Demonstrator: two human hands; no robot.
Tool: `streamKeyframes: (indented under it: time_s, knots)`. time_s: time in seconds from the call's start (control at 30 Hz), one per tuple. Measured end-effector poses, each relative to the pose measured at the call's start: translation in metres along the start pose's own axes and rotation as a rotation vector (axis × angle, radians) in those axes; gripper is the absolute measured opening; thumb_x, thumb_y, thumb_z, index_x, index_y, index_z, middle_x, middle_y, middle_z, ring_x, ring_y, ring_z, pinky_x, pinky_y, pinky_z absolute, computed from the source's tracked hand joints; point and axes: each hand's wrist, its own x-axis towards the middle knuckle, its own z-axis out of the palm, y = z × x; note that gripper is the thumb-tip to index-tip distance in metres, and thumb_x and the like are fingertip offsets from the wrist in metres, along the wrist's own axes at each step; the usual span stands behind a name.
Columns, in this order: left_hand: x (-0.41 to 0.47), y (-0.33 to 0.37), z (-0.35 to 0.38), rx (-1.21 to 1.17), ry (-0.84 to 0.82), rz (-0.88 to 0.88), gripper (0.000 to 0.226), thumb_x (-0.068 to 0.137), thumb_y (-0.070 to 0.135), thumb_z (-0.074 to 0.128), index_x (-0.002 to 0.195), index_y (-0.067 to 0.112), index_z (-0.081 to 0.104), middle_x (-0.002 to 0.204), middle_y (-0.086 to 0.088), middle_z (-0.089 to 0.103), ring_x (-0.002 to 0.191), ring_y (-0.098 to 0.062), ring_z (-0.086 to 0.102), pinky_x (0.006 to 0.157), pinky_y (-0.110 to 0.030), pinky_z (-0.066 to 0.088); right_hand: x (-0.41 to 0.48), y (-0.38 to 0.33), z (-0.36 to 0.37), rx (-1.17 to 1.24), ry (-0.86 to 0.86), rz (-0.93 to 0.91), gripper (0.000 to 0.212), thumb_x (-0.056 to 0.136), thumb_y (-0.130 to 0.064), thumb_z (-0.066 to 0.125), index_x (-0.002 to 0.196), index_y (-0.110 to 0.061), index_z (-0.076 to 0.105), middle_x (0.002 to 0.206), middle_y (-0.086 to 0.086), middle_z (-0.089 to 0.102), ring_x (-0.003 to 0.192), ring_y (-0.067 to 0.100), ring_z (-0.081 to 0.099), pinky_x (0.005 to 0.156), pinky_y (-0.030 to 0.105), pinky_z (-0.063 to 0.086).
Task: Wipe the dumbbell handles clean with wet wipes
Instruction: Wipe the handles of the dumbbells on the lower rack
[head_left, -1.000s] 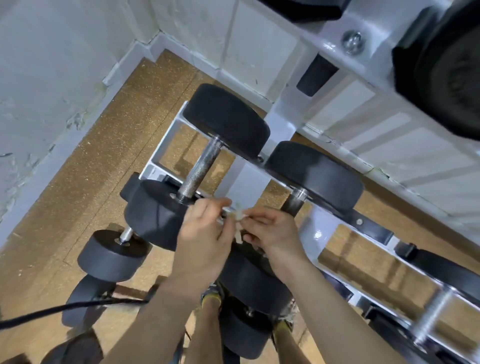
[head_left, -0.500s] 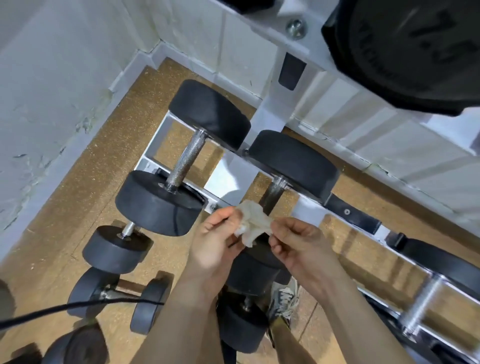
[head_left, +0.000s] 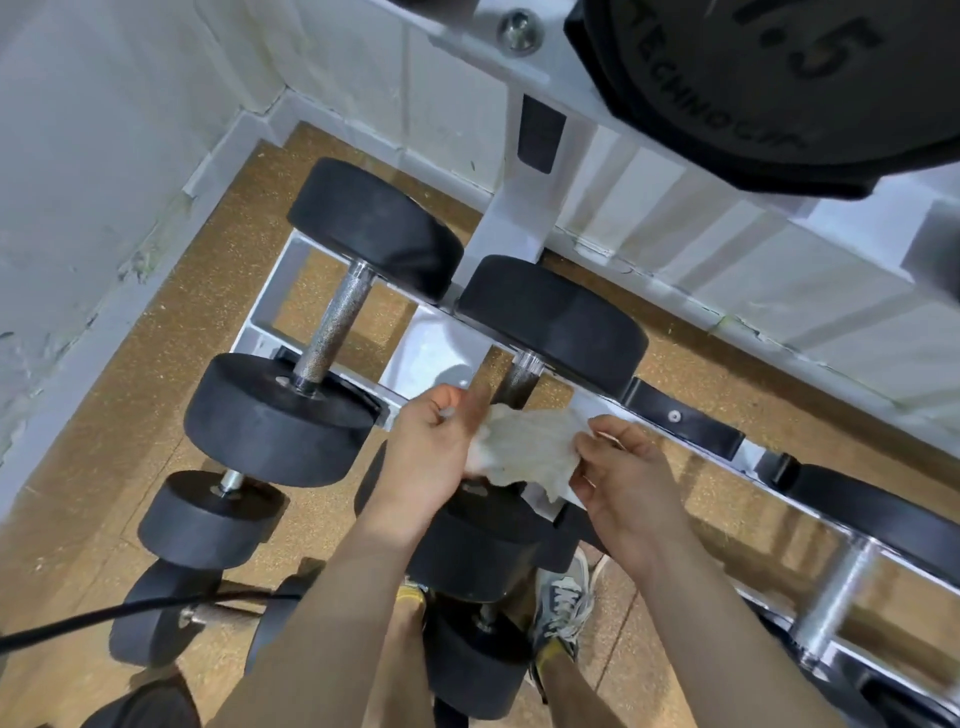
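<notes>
Above the white rack (head_left: 431, 353), just short of the second dumbbell's handle (head_left: 522, 378), left hand (head_left: 431, 460) and right hand (head_left: 626, 480) hold the wet wipe (head_left: 524, 447) stretched, fingers (head_left: 608, 430) pinching opposite edges; risk: thin sheet tears or bunches, so knurling gets skipped.

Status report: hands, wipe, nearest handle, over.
Hands: left hand and right hand each pinch the wet wipe, stretched between them. Not yet wrapped on the dumbbell handle behind it. Nothing blocking.

A gym: black dumbbells (head_left: 332, 332) on a white rack (head_left: 441, 353).
</notes>
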Motion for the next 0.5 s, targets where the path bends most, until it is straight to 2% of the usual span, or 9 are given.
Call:
streamKeyframes:
  time_s: [0.07, 0.13, 0.17, 0.2, 0.27, 0.33, 0.37, 0.43, 0.5]
  knots:
    - [0.019, 0.006, 0.008, -0.172, -0.024, -0.128, 0.042, 0.097, 0.047, 0.051, 0.073, 0.013, 0.059, 0.057, 0.004, 0.057, 0.052, -0.011, 0.054, 0.053, -0.024, 0.047, 0.014, 0.0, 0.002, -0.01, 0.06, -0.043, 0.024, 0.089, 0.009, 0.057, 0.08, -0.014, 0.059, 0.085, 0.01, 0.061, 0.074, 0.02, 0.06, 0.067, 0.028, 0.05]
    - [0.037, 0.013, 0.014, -0.422, -0.044, -0.295, 0.034, 0.099, 0.044, 0.049, 0.086, 0.015, 0.063, 0.07, -0.002, 0.065, 0.053, -0.011, 0.06, 0.051, -0.023, 0.048, 0.029, 0.0, 0.006, -0.02, 0.173, -0.094, 0.029, 0.086, 0.01, 0.059, 0.071, -0.015, 0.06, 0.076, 0.005, 0.06, 0.07, 0.018, 0.056, 0.064, 0.024, 0.048]
    - [0.047, 0.011, 0.016, -0.453, -0.046, -0.327, 0.031, 0.099, 0.043, 0.049, 0.096, 0.015, 0.063, 0.08, -0.005, 0.068, 0.059, -0.013, 0.062, 0.052, -0.024, 0.048, 0.036, 0.001, 0.009, -0.045, 0.234, -0.121, 0.031, 0.085, 0.01, 0.061, 0.068, -0.016, 0.06, 0.074, 0.003, 0.06, 0.072, 0.018, 0.055, 0.067, 0.025, 0.049]
    - [0.055, 0.008, 0.018, -0.419, -0.037, -0.333, 0.029, 0.099, 0.042, 0.05, 0.107, 0.016, 0.061, 0.091, -0.009, 0.068, 0.069, -0.016, 0.065, 0.055, -0.026, 0.049, 0.041, 0.004, 0.012, -0.086, 0.283, -0.135, 0.029, 0.085, 0.008, 0.062, 0.07, -0.017, 0.061, 0.076, 0.002, 0.062, 0.075, 0.018, 0.056, 0.072, 0.028, 0.05]
    - [0.063, -0.001, 0.02, -0.209, 0.008, -0.279, 0.032, 0.096, 0.04, 0.055, 0.122, 0.022, 0.052, 0.107, -0.009, 0.066, 0.09, -0.022, 0.066, 0.067, -0.031, 0.053, 0.044, 0.015, 0.017, -0.185, 0.337, -0.117, 0.016, 0.089, -0.002, 0.062, 0.087, -0.016, 0.067, 0.092, 0.001, 0.065, 0.084, 0.015, 0.058, 0.089, 0.033, 0.05]
    - [0.064, -0.01, 0.023, 0.003, 0.038, -0.136, 0.035, 0.092, 0.034, 0.063, 0.123, 0.026, 0.048, 0.108, -0.004, 0.064, 0.097, -0.021, 0.064, 0.084, -0.035, 0.052, 0.037, 0.027, 0.023, -0.246, 0.313, -0.109, 0.016, 0.093, -0.011, 0.061, 0.107, -0.016, 0.068, 0.107, -0.002, 0.064, 0.091, 0.01, 0.057, 0.098, 0.032, 0.046]
    - [0.061, -0.012, 0.025, 0.076, 0.049, -0.052, 0.031, 0.09, 0.03, 0.065, 0.117, 0.027, 0.049, 0.103, -0.001, 0.064, 0.093, -0.019, 0.064, 0.083, -0.034, 0.052, 0.034, 0.031, 0.028, -0.264, 0.273, -0.136, 0.019, 0.094, -0.015, 0.06, 0.111, -0.016, 0.067, 0.109, -0.005, 0.064, 0.093, 0.008, 0.057, 0.097, 0.027, 0.045]
    - [0.057, -0.018, 0.027, 0.225, 0.074, 0.098, 0.022, 0.088, 0.023, 0.068, 0.104, 0.027, 0.054, 0.097, 0.003, 0.063, 0.088, -0.018, 0.064, 0.076, -0.029, 0.049, 0.034, 0.03, 0.043, -0.283, 0.199, -0.205, 0.017, 0.095, -0.019, 0.06, 0.109, -0.016, 0.068, 0.1, -0.01, 0.065, 0.089, 0.002, 0.057, 0.081, 0.01, 0.043]
    - [0.058, -0.023, 0.027, 0.429, 0.1, 0.218, 0.015, 0.089, 0.021, 0.065, 0.103, 0.027, 0.064, 0.111, 0.0, 0.061, 0.103, -0.02, 0.059, 0.081, -0.018, 0.04, 0.041, 0.024, 0.06, -0.285, 0.169, -0.251, 0.011, 0.094, -0.019, 0.061, 0.091, -0.014, 0.07, 0.079, -0.012, 0.064, 0.072, -0.001, 0.057, 0.063, 0.004, 0.044]
